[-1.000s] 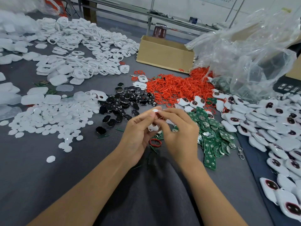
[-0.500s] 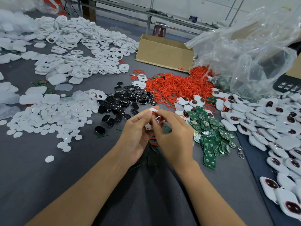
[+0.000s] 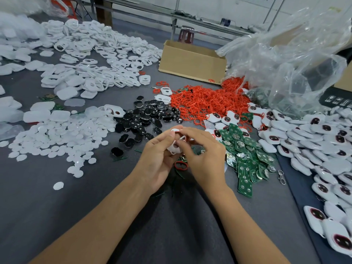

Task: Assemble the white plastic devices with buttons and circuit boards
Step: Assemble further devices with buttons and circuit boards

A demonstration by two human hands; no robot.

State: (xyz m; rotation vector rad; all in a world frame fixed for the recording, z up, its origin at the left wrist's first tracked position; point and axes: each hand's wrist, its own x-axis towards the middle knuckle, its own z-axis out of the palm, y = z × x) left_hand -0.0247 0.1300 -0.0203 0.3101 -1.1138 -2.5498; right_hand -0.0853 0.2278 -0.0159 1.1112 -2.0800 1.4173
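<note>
Pinched between left hand (image 3: 158, 159) and right hand (image 3: 203, 155), one white shell (image 3: 173, 149) hangs just above the table (image 3: 57, 216)
The left steadies it while the right's fingertips (image 3: 179, 142) work its top edge, probably seating a part; black buttons (image 3: 148, 119), red rings (image 3: 202, 103) and green boards (image 3: 245, 155) lie piled just ahead for easy reach, finished devices (image 3: 314, 141) to the right

Hands, two: left hand (image 3: 158, 159), right hand (image 3: 205, 155); held shell (image 3: 174, 147), one; box (image 3: 192, 61), one; clear bags, two: big bag (image 3: 295, 60) right, small bag (image 3: 57, 6) far left; stool (image 3: 186, 35), one; clasp (image 3: 281, 177) by boards, one; loose ring (image 3: 181, 165) under hands, one; stray disc (image 3: 58, 185), one; six heaps, each far past counting: discs (image 3: 57, 141), black buttons (image 3: 148, 117), red rings (image 3: 202, 101), boards (image 3: 245, 159), empty shells (image 3: 95, 54), finished devices (image 3: 314, 141).
</note>
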